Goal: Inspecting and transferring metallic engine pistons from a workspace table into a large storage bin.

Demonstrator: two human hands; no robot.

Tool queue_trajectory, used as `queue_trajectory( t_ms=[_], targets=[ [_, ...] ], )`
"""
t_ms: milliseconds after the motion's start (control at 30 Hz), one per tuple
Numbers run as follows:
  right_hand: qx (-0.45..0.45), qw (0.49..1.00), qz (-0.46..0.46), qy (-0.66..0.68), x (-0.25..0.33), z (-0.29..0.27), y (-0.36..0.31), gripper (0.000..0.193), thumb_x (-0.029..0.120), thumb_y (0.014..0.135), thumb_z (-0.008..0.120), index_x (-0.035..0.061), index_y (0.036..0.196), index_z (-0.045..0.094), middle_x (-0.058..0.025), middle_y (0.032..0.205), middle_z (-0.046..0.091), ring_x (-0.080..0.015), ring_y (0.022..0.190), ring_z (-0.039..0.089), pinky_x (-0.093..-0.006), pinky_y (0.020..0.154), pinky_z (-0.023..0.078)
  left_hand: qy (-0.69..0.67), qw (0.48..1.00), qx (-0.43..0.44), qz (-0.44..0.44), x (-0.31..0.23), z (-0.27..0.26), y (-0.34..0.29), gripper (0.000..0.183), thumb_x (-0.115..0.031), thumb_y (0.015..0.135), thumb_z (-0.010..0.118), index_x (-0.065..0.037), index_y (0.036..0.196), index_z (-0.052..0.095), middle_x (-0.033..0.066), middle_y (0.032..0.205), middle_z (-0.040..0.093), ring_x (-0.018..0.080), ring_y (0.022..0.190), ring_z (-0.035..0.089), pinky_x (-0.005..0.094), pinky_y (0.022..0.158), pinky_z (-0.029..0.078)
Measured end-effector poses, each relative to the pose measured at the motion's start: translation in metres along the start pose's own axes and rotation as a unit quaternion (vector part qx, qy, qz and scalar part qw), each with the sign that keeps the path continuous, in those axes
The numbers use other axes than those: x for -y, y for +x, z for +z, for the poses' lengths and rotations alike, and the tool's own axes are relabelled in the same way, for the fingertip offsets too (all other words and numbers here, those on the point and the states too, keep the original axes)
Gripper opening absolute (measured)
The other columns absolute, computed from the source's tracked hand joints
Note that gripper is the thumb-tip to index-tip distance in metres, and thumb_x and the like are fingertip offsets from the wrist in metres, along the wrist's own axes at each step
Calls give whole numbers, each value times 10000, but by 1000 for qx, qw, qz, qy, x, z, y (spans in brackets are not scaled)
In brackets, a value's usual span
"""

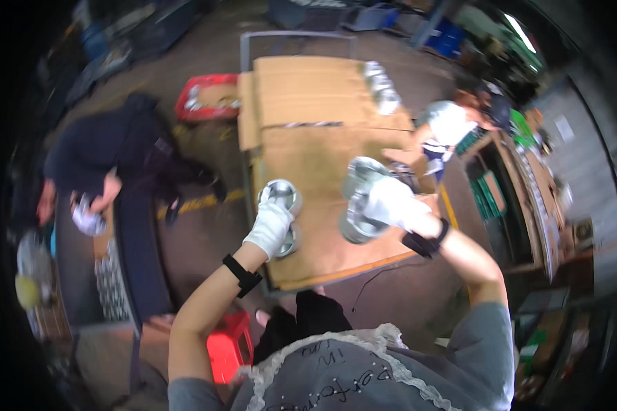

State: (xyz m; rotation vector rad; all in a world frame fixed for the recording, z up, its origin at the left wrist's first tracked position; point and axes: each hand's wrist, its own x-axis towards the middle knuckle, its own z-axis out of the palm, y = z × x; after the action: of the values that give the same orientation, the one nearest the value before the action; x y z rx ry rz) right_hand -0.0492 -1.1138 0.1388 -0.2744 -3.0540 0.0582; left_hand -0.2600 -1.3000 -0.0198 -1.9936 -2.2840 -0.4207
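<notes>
Fingers [275, 205], left hand [268, 224], white-gloved: bent over the near rim of an upper left cylinder [294, 195], seemingly pinching its wall; thumb largely hidden, pressure not readable; item silver, metal, open-mouthed, standing over the cardboard sheet [315, 164] toward its left side; lower left cylinder [291, 242], of like kind, just beside the first, partly under the same glove.

Fingers, right hand [394, 202], white-gloved: blurred, seemingly closed on a pair from the right side; individual placement cannot be told; upper right cylinder [358, 171] and lower right cylinder [355, 225], silver, mouths tilted toward the left; contact with the cardboard not certain.

Handling notes, by judgement: two pieces per hand call for a firm pinch where the walls meet, thumb opposing the fingers; smooth metal under cloth gloves may slip, so an even squeeze serves better than a hard one; wrists are best kept level, so that neither piece swings or knocks its neighbour; rims merit a flat, gentle touch-down, one hand at a time under the eye.

Also listed: row of silver pieces [381, 88], far right edge of the cardboard; red crate [185, 109], beyond the left edge.
</notes>
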Motion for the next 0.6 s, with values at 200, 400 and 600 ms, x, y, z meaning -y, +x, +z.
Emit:
queue_trajectory(
  t_ms=[200,400,600],
  targets=[
    [108,980,117,118,168,7,-29,122,135,730,640,72,809,709,-180,943,664,-338,843,658,-404,734,540,-46,971,-78,-222,19,-78,-204,151,-127,730,604,-88,805,729,212,869,617,382,839,597,499,854,460],
    [119,958,35,260,280,70,-10,256,109,657,656,92,898,741,-217,1055,647,-354,970,639,-379,850,517,-4,864,28,-503,10,-73,-413,173,-115,753,602,-89,871,725,216,928,633,362,836,629,447,756,519],
    [197,928,-22,315,357,89,50,367,129,615,697,75,977,729,-247,1120,631,-346,1104,596,-372,939,472,-100,711,-29,-695,-24,-70,-532,156,-98,764,574,-65,795,723,210,873,653,374,862,624,437,841,485]
  ],
)
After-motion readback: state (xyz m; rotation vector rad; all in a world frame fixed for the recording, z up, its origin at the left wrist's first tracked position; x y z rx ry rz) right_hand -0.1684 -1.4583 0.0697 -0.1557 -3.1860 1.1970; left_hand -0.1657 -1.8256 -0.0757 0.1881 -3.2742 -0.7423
